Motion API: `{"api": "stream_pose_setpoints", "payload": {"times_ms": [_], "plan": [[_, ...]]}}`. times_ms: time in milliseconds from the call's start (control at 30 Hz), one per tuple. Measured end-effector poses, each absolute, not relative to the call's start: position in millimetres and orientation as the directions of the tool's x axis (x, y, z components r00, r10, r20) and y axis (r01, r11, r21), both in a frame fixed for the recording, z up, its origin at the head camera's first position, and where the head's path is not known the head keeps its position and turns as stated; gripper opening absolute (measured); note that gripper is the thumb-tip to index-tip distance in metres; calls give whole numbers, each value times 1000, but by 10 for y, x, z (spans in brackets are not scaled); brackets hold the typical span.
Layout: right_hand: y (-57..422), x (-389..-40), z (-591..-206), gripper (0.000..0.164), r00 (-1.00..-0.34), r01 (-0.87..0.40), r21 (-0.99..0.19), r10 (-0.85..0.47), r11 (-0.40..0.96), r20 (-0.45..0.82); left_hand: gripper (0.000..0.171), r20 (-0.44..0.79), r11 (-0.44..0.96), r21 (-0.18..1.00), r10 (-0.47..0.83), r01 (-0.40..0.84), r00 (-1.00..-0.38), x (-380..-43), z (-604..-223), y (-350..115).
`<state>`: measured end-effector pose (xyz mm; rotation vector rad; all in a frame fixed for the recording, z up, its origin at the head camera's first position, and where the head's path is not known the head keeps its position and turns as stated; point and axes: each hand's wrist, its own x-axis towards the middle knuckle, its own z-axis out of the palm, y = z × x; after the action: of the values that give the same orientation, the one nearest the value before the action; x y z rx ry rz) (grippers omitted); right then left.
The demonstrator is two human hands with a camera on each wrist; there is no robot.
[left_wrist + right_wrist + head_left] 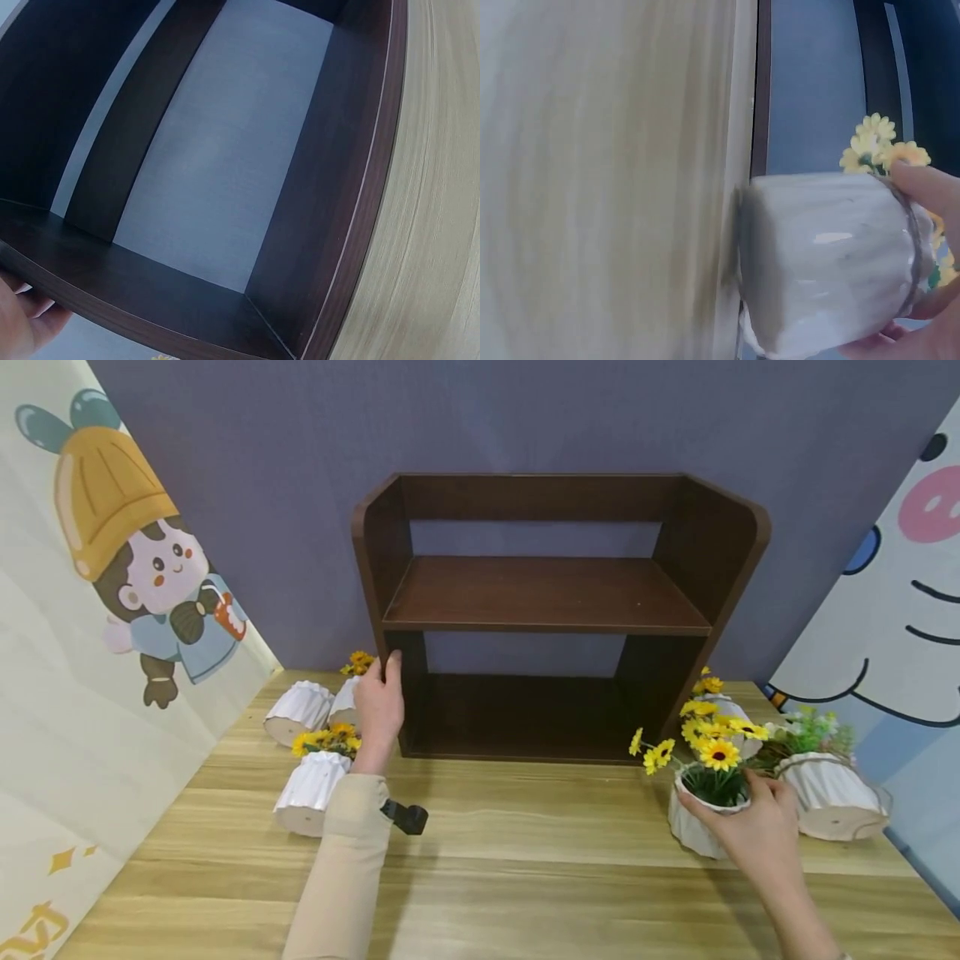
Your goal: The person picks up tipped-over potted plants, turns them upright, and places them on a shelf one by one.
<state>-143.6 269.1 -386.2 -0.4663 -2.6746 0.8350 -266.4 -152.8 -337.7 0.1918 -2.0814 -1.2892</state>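
Note:
A dark brown two-tier shelf [547, 593] stands against the wall. My left hand [379, 706] holds the front edge of its left side panel; in the left wrist view, curled fingers [51, 322] lie against the panel's outer face. My right hand [765, 827] grips a white ribbed flowerpot [693, 831] by its rim, thumb on one side and fingers on the other. Yellow flowers [718, 754] stick up from this pot. In the right wrist view the white pot [832, 255] is upright close to the tabletop; whether its base touches is unclear.
Several white pots lie tipped on the wooden table [510, 860]: some with yellow flowers [327, 740] at left, a front-left pot [311, 793], and a right pot [832, 797] with greenery [810, 731]. Cartoon-printed panels [45, 652] flank the table.

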Motion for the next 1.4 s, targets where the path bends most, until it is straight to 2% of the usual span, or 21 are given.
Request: {"api": "stream_pose_setpoints", "payload": {"times_ms": [267, 467, 633, 733, 833, 933, 1133, 1300, 1400], "plan": [[2843, -1373, -3861, 117, -930, 278, -557, 365, 783, 49, 52, 459, 504, 838, -449, 207, -767, -2665, -3380, -1532], [2914, -1365, -3927, 118, -928, 253, -637, 368, 728, 52, 52, 469, 513, 833, -451, 209, -760, -2675, -3386, -1541], [2920, -1349, -3975, 113, -936, 173, -703, 338, 690, 101, 55, 473, 519, 828, -446, 210, -760, -2674, -3386, -1542], [2920, -1333, -3988, 111, -947, 150, -759, 312, 634, 73, 58, 467, 518, 830, -440, 209, -767, -2668, -3384, -1540], [2924, -1331, -3983, 109, -954, 182, -784, 301, 593, 6, 58, 465, 518, 830, -440, 206, -768, -2670, -3387, -1539], [2922, -1338, -3971, 109, -935, 282, -744, 348, 606, -72, 54, 474, 527, 825, -446, 205, -759, -2673, -3387, -1537], [2904, -1363, -3953, 115, -886, 416, -663, 442, 622, -141, 52, 486, 539, 816, -441, 210, -754, -2671, -3390, -1528], [2872, -1379, -3908, 121, -868, 458, -662, 460, 594, -187, 52, 496, 548, 807, -431, 218, -753, -2666, -3390, -1528], [2846, -1371, -3883, 118, -870, 443, -678, 464, 586, -168, 52, 496, 548, 807, -430, 219, -754, -2672, -3396, -1529]]}}
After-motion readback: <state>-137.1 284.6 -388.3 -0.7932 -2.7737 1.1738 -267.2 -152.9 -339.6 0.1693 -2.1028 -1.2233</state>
